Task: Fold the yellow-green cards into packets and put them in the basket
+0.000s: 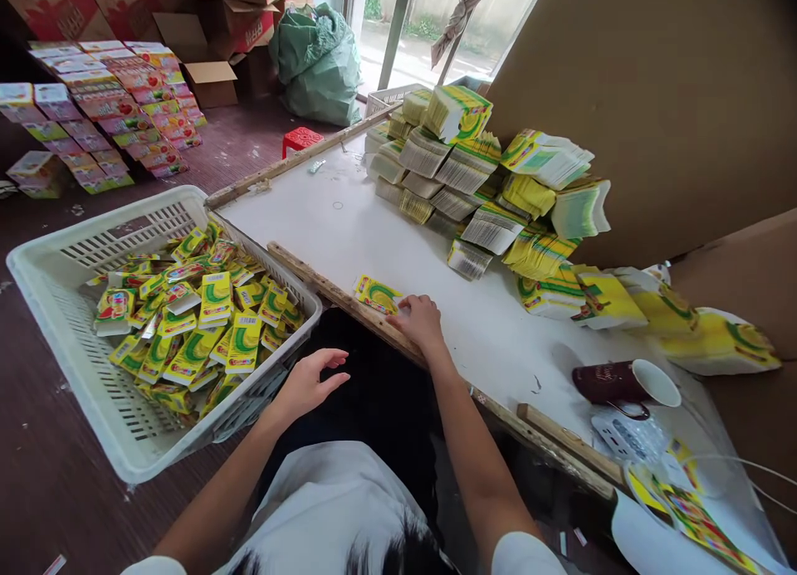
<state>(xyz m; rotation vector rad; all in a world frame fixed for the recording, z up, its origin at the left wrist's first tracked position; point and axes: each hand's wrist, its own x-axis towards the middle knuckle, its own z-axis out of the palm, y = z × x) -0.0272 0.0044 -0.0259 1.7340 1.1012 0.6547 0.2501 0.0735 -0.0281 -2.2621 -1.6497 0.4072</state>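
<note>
1. Right hand (422, 319): palm down at the near edge of the worktop (349, 226), fingers on the right end of a flat yellow carton (377, 294). Can't tell whether it's pinched or only pressed.
2. The carton lies flat on the worktop, just inside the wooden edge strip (324, 286) and roughly parallel to it. It sits alone, well apart from the stock.
3. Left hand (310, 384): released, fingers spread, holding nothing. It hovers off the worktop, just beside the near right corner of the white basket (75, 251).
4. The basket sits left of the worktop with its right rim close against the edge strip. The bottom is covered with loose folded yellow-green cartons, well below the rim.
5. Open room: a bare white strip runs from the right hand toward the far left corner. That's the only free lane.
6. The far and right side is crowded with carton bundles (473, 177) stacked unevenly, some leaning, spreading along the right toward the near end.
7. A large cardboard sheet (653, 85) stands behind the bundles and closes off that side.
8. A dark mug (623, 382) lies on its side on the worktop, right of the right forearm and near the front edge.
9. Floor, far left: rows of flat printed cartons (112, 102), with a green sack (317, 60) behind and a red stool (302, 138) by the worktop's far corner.
</note>
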